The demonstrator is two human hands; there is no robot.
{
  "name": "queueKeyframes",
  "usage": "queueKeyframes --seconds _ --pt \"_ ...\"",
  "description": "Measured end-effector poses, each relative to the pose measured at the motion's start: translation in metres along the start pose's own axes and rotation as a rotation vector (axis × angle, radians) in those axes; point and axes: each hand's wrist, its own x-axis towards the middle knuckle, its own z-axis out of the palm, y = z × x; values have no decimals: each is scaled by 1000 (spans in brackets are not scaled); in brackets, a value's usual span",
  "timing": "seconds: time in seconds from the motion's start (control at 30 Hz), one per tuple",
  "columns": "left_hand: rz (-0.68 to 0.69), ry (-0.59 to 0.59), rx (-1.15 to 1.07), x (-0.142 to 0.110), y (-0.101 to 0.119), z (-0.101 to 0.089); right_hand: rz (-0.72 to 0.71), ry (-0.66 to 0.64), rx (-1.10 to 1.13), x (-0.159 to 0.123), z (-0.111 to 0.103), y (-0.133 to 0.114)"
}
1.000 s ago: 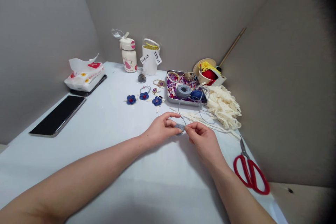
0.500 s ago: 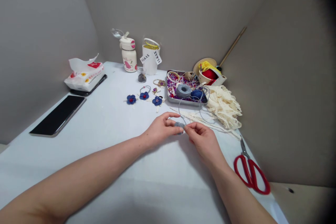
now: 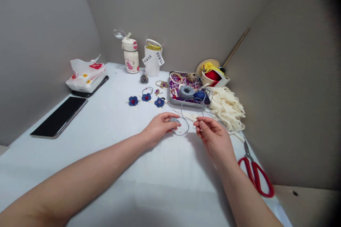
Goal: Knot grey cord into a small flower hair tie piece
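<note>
Over the middle of the table, my left hand (image 3: 162,127) pinches a small grey-blue yarn piece (image 3: 174,120) between thumb and fingers; its shape is partly hidden. A loop of grey-blue cord (image 3: 188,129) hangs from it and runs back toward the metal tray. To the right, my right hand (image 3: 213,136) is closed in a pinch, apart from the left; what its fingertips hold is too small to make out. Beyond my left hand lie several blue flowers with bead centres (image 3: 159,102), one on a hair tie (image 3: 146,96).
A metal tray (image 3: 190,104) holds beads and yarn balls. Cream lace (image 3: 227,108) lies beside it. Red-handled scissors (image 3: 257,179) rest at the right edge. A phone (image 3: 60,117), tissue pack (image 3: 86,78), bottle (image 3: 131,58) and white canister (image 3: 152,62) stand or lie farther off.
My right hand has moved right, away from the yarn piece, and its fingers have come off it. My left hand has shifted slightly left with the piece, and the cord loop now shows between them.
</note>
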Motion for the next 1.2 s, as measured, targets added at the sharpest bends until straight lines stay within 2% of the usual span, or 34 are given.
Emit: queueKeyframes --seconds 0.2,0.73,0.8,0.87,0.97,1.03,1.1,1.2 --pt "21 23 6 1 1 -1 69 9 161 3 2 -4" --pt "-8 -48 18 5 -1 -8 57 82 271 11 -7 -3" --pt "-21 -61 23 6 -2 -9 21 77 198 9 -7 -2" --pt "-45 -83 28 5 -2 -10 -64 64 13 5 -7 -1" --pt "-83 -114 26 5 -2 -10 -279 9 -382 -1 -5 -2" --pt "-94 -135 9 5 -1 -10 -440 -40 -562 -5 -3 -1" --pt "-92 -152 -2 5 -1 -11 -554 -74 -654 -6 -1 -1" --pt "-70 -150 44 4 1 -11 -614 -101 -722 -7 1 0"
